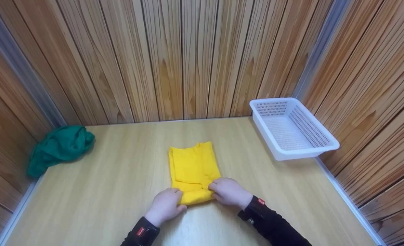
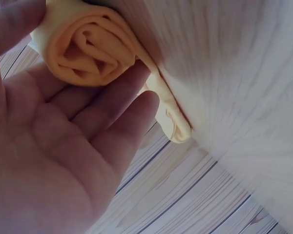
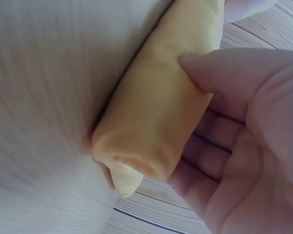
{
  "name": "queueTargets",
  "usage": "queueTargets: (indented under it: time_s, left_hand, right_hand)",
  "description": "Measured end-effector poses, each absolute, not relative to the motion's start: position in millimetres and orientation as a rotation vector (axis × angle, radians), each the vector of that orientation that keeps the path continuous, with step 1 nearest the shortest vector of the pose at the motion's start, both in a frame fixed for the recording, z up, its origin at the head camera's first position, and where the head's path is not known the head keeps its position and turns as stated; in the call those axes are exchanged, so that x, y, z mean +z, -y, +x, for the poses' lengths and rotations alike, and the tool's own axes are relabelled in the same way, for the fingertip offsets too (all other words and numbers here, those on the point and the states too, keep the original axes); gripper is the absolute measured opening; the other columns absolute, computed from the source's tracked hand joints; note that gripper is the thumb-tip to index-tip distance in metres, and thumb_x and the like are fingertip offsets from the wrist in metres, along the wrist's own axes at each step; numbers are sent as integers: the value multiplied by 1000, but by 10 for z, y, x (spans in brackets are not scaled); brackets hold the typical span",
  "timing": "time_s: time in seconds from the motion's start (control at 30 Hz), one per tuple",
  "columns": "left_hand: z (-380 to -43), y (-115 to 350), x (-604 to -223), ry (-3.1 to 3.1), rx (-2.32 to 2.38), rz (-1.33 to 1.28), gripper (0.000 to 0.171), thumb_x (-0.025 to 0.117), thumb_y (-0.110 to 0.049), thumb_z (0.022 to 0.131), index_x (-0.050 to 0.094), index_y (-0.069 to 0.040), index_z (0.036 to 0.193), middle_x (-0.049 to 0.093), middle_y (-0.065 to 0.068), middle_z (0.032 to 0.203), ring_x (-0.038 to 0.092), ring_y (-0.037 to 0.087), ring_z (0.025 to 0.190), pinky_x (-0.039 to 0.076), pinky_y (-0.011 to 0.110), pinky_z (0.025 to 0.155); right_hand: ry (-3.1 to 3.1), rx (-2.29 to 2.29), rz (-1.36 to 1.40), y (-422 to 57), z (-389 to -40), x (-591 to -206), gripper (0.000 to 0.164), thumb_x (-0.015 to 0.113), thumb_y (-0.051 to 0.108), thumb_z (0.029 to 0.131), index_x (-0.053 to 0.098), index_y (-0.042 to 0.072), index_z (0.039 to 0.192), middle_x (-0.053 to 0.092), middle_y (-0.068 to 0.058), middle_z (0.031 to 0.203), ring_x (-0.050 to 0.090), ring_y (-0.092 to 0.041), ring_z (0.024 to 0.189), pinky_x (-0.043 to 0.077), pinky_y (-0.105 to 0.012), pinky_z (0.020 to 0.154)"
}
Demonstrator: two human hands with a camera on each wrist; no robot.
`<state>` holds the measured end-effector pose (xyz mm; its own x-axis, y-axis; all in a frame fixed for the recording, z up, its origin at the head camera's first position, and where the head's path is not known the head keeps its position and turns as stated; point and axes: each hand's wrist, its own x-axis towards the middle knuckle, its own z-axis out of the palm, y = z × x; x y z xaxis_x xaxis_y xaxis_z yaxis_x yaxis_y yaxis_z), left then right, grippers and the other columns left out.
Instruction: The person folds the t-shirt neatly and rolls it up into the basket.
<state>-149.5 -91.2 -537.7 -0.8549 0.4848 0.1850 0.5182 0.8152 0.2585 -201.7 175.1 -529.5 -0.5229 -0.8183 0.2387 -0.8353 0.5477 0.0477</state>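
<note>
A yellow cloth (image 1: 190, 165) lies folded flat on the table, its near end turned into a roll (image 1: 197, 197). At the roll's left end, my left hand (image 1: 166, 205) holds it between thumb and fingers. The left wrist view shows the spiral end of the cloth roll (image 2: 95, 48) with the left fingers (image 2: 119, 124) bent along it. My right hand (image 1: 230, 192) grips the other end. In the right wrist view the thumb (image 3: 210, 68) presses on the roll (image 3: 146, 107), and the other fingers sit on its far side, partly hidden.
A white plastic basket (image 1: 278, 155) with perforated sides stands at the back right, with nothing visible inside. Crumpled green cloth (image 1: 63, 147) lies at the table's left edge. Wood-panelled walls (image 1: 195, 68) enclose the table (image 1: 119, 177) at the back and both sides.
</note>
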Motion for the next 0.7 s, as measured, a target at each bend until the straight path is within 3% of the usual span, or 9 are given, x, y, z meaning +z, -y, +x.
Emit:
queueTargets:
  time_s: [0.3, 0.57, 0.7]
  left_hand:
    - [-1479, 944, -5285, 2875, -513, -850, 27, 76, -29, 83, 57, -11, 78, 58, 3, 71, 58, 24, 66, 48, 39, 59]
    - [-1531, 934, -5281, 2868, -560, -803, 24, 74, -26, 86, 56, -12, 78, 58, 2, 72, 59, 24, 67, 49, 40, 60]
    - [-1560, 937, -5328, 2839, -580, -792, 19, 73, -22, 86, 60, -10, 84, 63, 6, 78, 63, 28, 75, 53, 44, 67]
  right_hand:
    - [2760, 184, 1396, -1752, -2058, -5260, 5, 63, 13, 94, 63, 9, 98, 63, -1, 85, 62, -18, 78, 52, -33, 70]
    - [2845, 231, 1365, -1727, -2134, -5263, 8, 58, 13, 98, 64, 8, 100, 66, -4, 90, 65, -22, 85, 54, -36, 77]
    - [2900, 265, 1340, -1717, -2180, -5258, 10, 58, 13, 99, 65, 7, 103, 68, -5, 95, 66, -23, 90, 54, -37, 82]
